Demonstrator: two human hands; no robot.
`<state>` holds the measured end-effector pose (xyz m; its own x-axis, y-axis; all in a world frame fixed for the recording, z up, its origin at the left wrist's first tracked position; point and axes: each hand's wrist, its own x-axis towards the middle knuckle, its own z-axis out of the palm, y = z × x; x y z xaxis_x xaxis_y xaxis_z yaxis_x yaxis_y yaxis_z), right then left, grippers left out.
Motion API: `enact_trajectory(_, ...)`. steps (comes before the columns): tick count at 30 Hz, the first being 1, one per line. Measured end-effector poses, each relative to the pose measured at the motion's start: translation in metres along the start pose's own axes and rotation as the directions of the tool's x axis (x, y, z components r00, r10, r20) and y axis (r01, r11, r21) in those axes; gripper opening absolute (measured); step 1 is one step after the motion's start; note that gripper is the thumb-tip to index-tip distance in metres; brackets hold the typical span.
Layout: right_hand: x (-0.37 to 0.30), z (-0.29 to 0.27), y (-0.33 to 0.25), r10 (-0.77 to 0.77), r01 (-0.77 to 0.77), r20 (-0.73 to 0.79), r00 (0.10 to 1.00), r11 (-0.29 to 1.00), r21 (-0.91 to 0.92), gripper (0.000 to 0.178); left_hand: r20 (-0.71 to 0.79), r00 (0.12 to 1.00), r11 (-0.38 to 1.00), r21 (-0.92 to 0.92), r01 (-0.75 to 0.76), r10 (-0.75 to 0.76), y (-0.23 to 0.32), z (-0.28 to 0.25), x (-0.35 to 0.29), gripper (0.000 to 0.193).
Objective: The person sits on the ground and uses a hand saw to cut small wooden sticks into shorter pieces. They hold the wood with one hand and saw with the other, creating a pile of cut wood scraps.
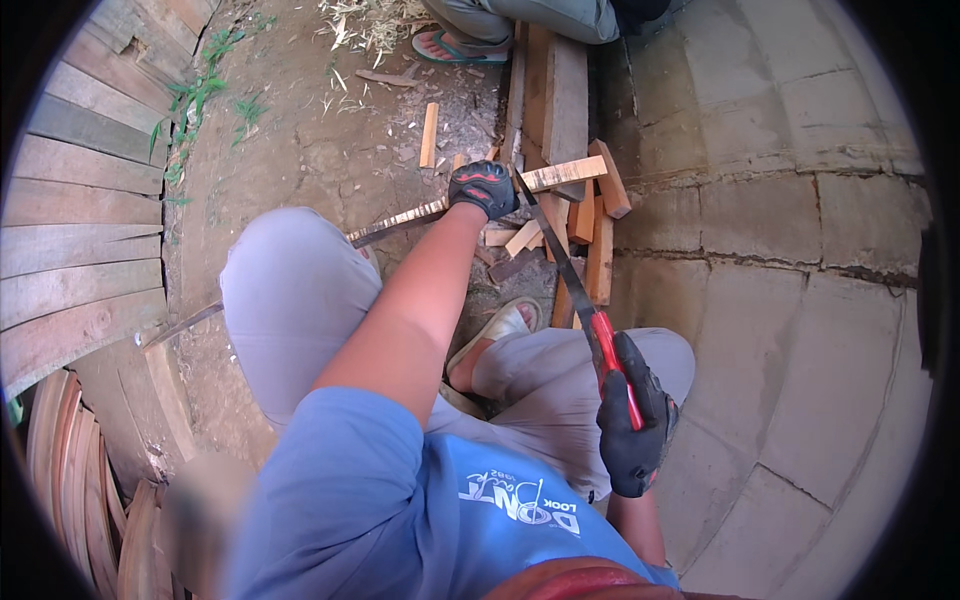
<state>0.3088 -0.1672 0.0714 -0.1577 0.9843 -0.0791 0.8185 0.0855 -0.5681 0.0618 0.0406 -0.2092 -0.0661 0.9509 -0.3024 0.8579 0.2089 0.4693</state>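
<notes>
My left hand (483,188), in a black glove with red marks, is closed over a long narrow wooden strip (562,176). The strip runs left past my knee, and its right end lies over a beam (567,105). My right hand (636,420), gloved too, grips the red handle of a handsaw (607,350). The dark saw blade (560,255) slants up and away, its far end meeting the strip just right of my left hand. Whether the teeth have cut into the wood cannot be made out.
Cut wood blocks (600,250) lie beside and below the beam. Another person's sandalled foot (460,48) rests at the far end, near wood shavings (370,25). A block wall (760,220) stands on the right, a plank wall (80,210) on the left.
</notes>
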Motion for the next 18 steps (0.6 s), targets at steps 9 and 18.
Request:
enact_trajectory(9, 0.007, -0.004, -0.015, 0.091, -0.093, 0.044, 0.995, 0.994, 0.050, 0.038, 0.001, 1.000, 0.999, 0.037, -0.001, 0.001, -0.010, 0.005, 0.006, 0.043)
enact_trajectory(18, 0.015, 0.008, 0.004, -0.146, 0.143, -0.140, 0.979, 0.989, -0.029, 0.040, 0.062, 0.998, 0.999, 0.028, 0.021, -0.022, -0.004, -0.002, 0.004, 0.051)
